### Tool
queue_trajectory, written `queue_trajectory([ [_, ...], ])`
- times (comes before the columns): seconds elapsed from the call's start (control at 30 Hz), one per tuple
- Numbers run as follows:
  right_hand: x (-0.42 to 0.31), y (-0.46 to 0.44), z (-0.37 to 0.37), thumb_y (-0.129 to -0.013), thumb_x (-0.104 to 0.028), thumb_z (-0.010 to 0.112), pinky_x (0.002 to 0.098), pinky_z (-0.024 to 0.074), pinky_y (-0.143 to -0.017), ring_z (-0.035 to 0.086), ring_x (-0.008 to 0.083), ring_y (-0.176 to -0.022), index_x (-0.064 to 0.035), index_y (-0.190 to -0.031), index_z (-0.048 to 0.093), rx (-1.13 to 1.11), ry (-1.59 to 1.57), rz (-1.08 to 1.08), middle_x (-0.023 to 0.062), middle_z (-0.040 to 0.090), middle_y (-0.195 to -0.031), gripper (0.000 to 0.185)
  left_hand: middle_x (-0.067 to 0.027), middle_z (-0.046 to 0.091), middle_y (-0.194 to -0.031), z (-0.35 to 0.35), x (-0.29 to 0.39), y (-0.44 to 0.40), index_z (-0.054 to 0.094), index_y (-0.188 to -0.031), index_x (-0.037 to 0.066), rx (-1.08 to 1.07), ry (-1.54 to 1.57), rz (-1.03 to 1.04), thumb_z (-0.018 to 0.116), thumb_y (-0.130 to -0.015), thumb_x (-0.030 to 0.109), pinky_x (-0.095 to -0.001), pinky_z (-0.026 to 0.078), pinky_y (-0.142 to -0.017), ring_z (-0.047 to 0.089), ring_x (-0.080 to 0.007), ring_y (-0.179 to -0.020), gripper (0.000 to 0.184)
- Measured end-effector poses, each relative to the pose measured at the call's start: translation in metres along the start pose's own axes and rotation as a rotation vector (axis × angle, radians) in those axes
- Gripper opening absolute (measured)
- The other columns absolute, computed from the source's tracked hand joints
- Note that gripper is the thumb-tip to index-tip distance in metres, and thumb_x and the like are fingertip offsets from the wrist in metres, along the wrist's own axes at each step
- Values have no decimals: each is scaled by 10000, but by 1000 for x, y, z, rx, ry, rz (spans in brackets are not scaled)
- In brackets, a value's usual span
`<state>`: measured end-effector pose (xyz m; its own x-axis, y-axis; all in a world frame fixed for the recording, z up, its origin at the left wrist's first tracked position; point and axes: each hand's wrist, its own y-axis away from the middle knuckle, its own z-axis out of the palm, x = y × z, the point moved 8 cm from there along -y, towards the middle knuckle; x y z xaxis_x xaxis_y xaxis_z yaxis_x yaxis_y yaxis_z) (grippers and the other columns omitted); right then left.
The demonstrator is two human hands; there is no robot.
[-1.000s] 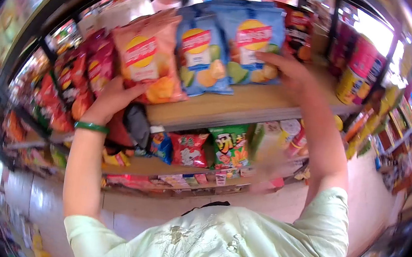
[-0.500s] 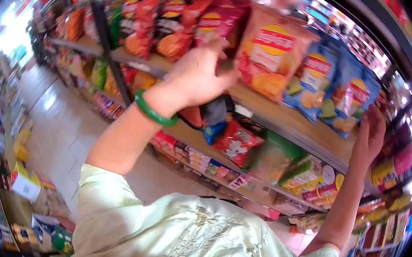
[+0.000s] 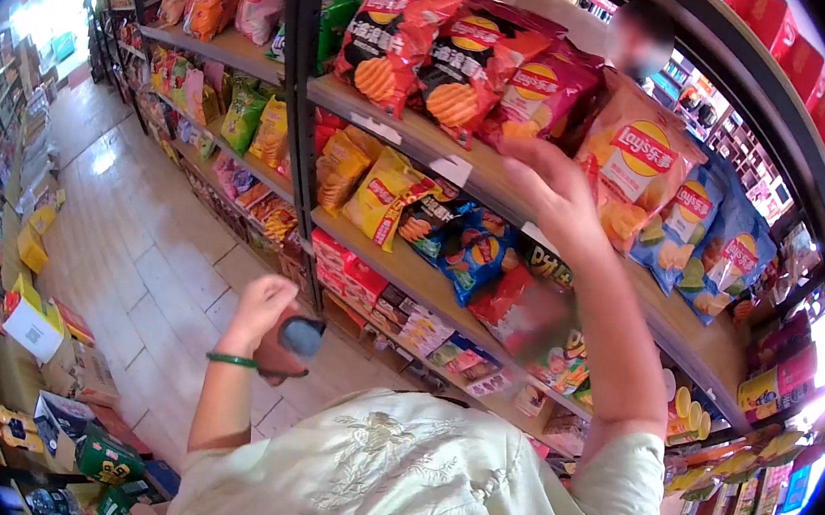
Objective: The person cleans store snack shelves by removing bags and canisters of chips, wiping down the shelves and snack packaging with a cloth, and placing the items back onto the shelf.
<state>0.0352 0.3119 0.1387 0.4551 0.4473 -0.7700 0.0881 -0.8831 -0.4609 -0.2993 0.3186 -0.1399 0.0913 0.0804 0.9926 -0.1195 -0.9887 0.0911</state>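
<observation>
Right hand (image 3: 558,192) is up at the upper shelf (image 3: 668,310), fingers outstretched and loose, not wrapped round any bag. It sits just left of the orange chip bag (image 3: 639,156) and in front of the low edge of the magenta bag (image 3: 542,95); we can't tell if it touches either. The orange bag stands on that shelf, tilted back, two blue bags (image 3: 730,253) to its right. Left of the magenta one we have two black-and-red bags (image 3: 468,67). Left hand (image 3: 263,310) is well apart from the shelf, nearer us, fingers curled in; we can't tell if they grip anything. A brown-and-grey item (image 3: 297,338) shows just right of it. Green bangle (image 3: 233,360) on that wrist.
</observation>
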Motion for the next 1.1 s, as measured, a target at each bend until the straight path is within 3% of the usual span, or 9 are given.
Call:
queue_trajectory([
  [0.1,29,-60,43,-845,-268,636,312,469,-829,596,201,-982,39,-1138,549,-7,-105,86,140,629,-1063,433,-51,627,-794,-42,-52,30,609,-915,-22,105,44,-71,600,-858,110,-258,475,-662,594,-122,-701,144],
  [0.2,21,-105,51,-733,-433,716,333,472,-831,614,249,-952,40,-1148,544,307,92,98,182,627,-1049,653,-64,625,-809,-81,-101,61,621,-884,-30,209,-70,-198,604,-841,116,-270,467,-671,580,-135,-705,152],
  [0.27,24,-140,46,-720,-452,721,343,481,-799,629,261,-901,48,-1106,576,468,203,19,183,636,-1038,648,-31,611,-801,-106,-140,77,628,-875,-36,325,-50,-197,602,-823,132,-257,449,-684,557,-121,-750,178],
  [0.4,32,-184,59,-702,-486,717,367,466,-851,624,281,-961,7,-998,646,371,43,85,180,647,-1035,579,-30,611,-809,-128,-143,117,639,-902,-24,369,-19,-280,605,-827,146,-255,446,-684,548,-116,-753,189],
  [0.53,26,-193,66,-689,-529,695,391,464,-861,615,319,-983,4,-1017,641,454,205,90,182,640,-1055,629,-30,614,-810,-151,-171,139,646,-909,-12,354,-151,-232,614,-833,171,-266,451,-685,550,-123,-758,201],
  [0.63,38,-200,72,-689,-514,696,388,463,-867,614,308,-995,-23,-1042,642,514,232,144,172,643,-1064,607,-69,633,-834,-150,-169,154,630,-948,-6,346,-84,-373,600,-830,150,-299,481,-711,592,-170,-764,198],
  [0.7,23,-194,81,-733,-288,759,278,478,-732,614,127,-824,-29,-967,667,499,107,57,69,677,-915,361,-68,634,-825,-150,-168,155,629,-945,-8,334,-74,-378,600,-833,148,-298,484,-707,594,-169,-757,195],
  [1.0,-29,-141,83,-763,-236,722,305,493,-725,621,133,-775,-24,-949,656,535,-354,-106,59,676,-877,289,-56,627,-828,-126,-156,125,621,-941,-9,189,-89,-317,597,-851,138,-281,481,-703,593,-155,-762,174],
  [1.1,-40,-107,89,-817,-190,670,315,510,-738,621,148,-808,-32,-1028,598,341,-947,-71,59,654,-954,273,-79,641,-858,-108,-144,106,619,-983,-30,100,-31,-276,592,-855,134,-287,481,-735,605,-170,-777,209],
])
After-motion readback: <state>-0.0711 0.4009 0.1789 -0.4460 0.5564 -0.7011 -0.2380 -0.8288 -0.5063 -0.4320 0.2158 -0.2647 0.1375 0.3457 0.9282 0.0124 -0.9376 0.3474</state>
